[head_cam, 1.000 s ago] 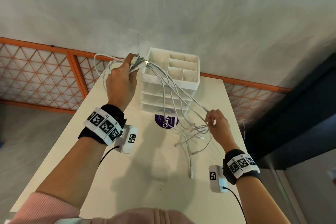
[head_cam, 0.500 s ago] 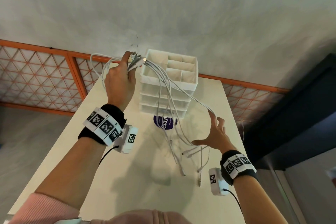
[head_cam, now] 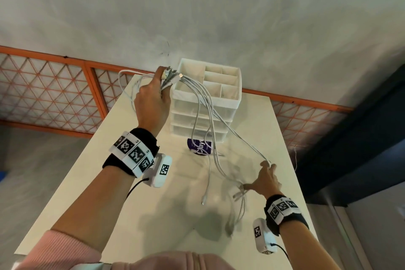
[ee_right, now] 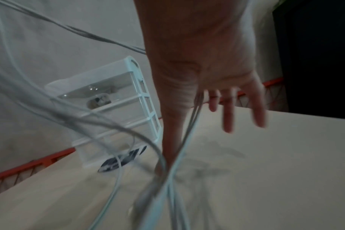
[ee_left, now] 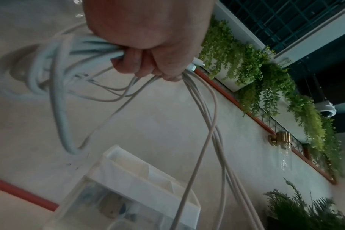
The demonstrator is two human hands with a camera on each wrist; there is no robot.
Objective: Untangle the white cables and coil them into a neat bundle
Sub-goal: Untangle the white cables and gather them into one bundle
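Hanging down-right from the left hand (head_cam: 153, 103) (fist tight on the plug ends), the white cables (head_cam: 206, 112) drape over the spread-fingered right hand (head_cam: 264, 180), low above the bench (head_cam: 109, 182).

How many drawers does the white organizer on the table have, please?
3, stacked under the organizer's open top tray: top drawer, middle drawer and bottom drawer. The white cables cross its front, but no further drawer shows.
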